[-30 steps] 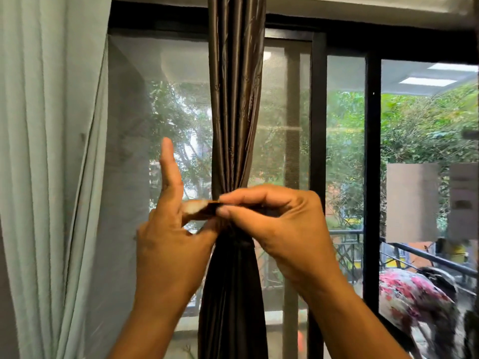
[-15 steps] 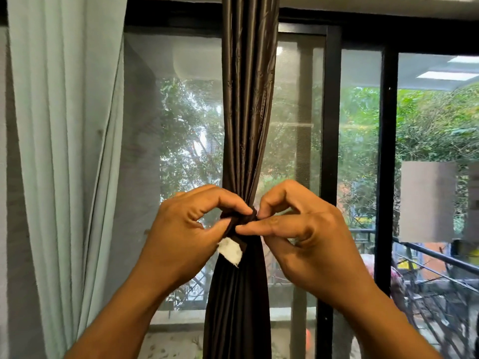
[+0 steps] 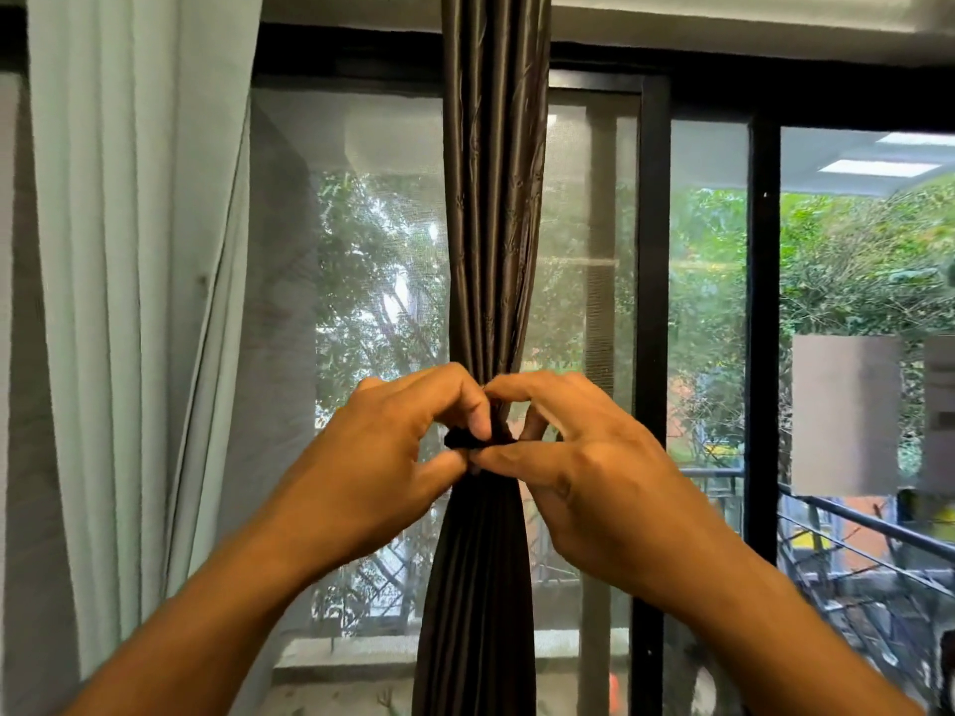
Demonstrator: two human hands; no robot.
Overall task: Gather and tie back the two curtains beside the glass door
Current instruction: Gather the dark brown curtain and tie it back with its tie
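The left hand and right hand meet at the waist of the dark brown, pleated satin curtain, each pinching the dark fabric tie-band between thumb and forefinger. Best to keep the band taut and level while fastening, pleats bunched evenly. Beyond the left hand, the pale green sheer curtain hangs loose before the black-framed glass door.

Two bare forearms, uncovered from wrist to frame edge, no sleeve cuff in sight. Left hand and right hand bare too: no glove, ring, watch or band visible. Fingernails short and plain. Knuckles and tendons showing clearly on both.
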